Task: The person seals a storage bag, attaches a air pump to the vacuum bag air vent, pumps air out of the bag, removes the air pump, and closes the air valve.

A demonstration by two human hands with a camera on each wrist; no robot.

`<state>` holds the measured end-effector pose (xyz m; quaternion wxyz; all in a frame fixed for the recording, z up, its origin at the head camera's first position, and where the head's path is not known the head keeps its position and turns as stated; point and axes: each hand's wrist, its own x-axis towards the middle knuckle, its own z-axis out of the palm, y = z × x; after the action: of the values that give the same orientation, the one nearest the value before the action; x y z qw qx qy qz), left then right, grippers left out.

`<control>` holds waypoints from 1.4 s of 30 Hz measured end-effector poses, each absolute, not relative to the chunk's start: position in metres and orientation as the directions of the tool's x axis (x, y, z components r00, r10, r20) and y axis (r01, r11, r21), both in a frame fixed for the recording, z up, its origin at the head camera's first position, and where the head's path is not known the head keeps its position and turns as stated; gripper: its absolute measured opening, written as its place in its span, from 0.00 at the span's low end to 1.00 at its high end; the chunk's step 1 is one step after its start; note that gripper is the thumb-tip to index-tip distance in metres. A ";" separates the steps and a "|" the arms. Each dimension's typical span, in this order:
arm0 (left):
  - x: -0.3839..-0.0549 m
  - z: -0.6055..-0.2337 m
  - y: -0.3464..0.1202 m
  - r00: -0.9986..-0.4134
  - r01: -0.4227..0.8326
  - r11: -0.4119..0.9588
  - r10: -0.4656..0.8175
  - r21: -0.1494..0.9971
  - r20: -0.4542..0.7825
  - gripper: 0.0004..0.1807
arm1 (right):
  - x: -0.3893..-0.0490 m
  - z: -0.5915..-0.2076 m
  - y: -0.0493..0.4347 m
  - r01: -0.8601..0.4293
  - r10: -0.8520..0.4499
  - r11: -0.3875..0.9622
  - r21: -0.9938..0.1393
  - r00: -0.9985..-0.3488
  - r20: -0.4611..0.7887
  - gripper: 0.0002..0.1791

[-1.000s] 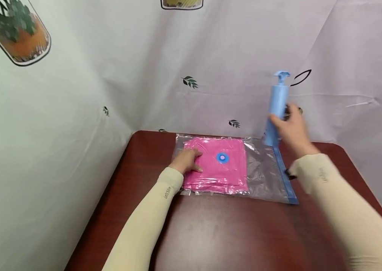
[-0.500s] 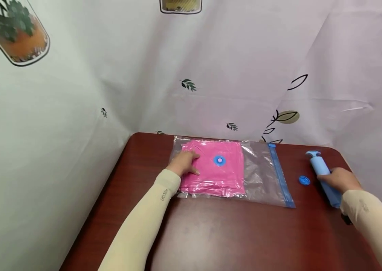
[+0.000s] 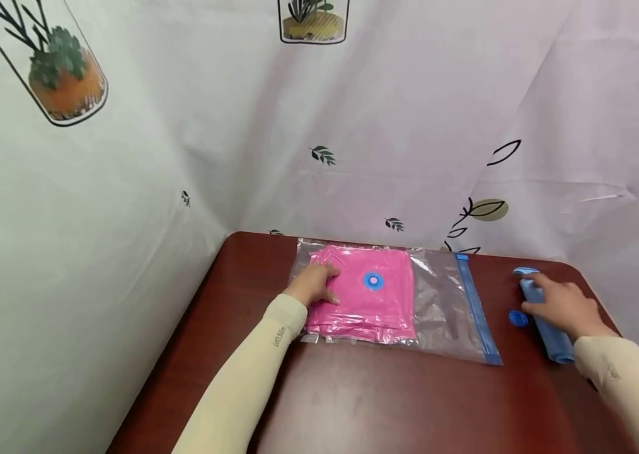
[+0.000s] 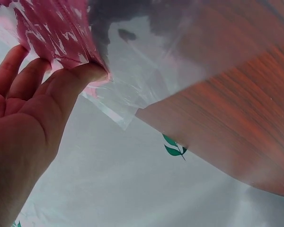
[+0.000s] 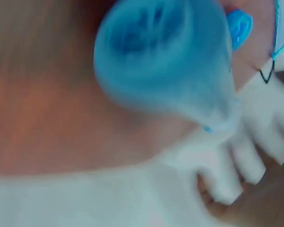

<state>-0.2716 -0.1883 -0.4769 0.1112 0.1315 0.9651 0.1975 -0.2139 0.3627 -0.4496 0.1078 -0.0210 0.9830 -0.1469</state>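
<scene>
A clear vacuum storage bag [image 3: 447, 315] with a blue zip strip [image 3: 477, 309] lies flat on the table. Inside it is a folded pink cloth-like bundle [image 3: 353, 309], and a round blue valve [image 3: 374, 280] shows over the bundle. My left hand [image 3: 314, 284] rests on the bag's left part, fingers spread; the left wrist view has the fingertips against the plastic. At the right a light blue hand pump [image 3: 553, 340] lies on its side. Over it hovers my right hand [image 3: 568, 308], fingers loosely bent and not wrapped around it; the right wrist view is blurred.
A small round blue cap [image 3: 518, 318] lies between the zip strip and the pump. The dark red table [image 3: 399, 403] has rounded back corners. White patterned cloth [image 3: 274, 126] hangs close behind it and along its sides.
My right hand has lowered the pump from upright above the zip strip onto the table at the right, then let go of it. The left hand stays on the bag.
</scene>
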 end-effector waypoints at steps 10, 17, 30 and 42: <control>-0.264 -0.474 -0.188 -0.939 0.206 0.891 0.297 0.405 -0.174 0.45 | -0.204 -0.468 0.340 -0.338 -0.337 0.941 0.001 -0.937 -0.092 0.27; -0.246 -0.456 -0.184 -0.942 0.179 0.893 0.277 0.414 -0.191 0.44 | -0.213 -0.466 0.327 -0.362 -0.370 0.925 -0.118 -0.928 -0.055 0.23; -0.290 -0.502 -0.189 -0.934 0.209 0.889 0.305 0.408 -0.185 0.50 | -0.275 -0.429 0.140 -0.458 -0.494 0.795 -0.397 -0.870 0.014 0.21; -0.279 -0.491 -0.188 -0.945 0.176 0.895 0.271 0.411 -0.185 0.47 | -0.289 -0.453 0.078 -0.579 -0.614 0.737 -0.349 -0.789 0.014 0.19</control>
<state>-0.2788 -0.1882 -0.4909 0.1193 0.1156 0.9660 0.1983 -0.2893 0.0784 -0.4533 0.0512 -0.3206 0.9304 -0.1701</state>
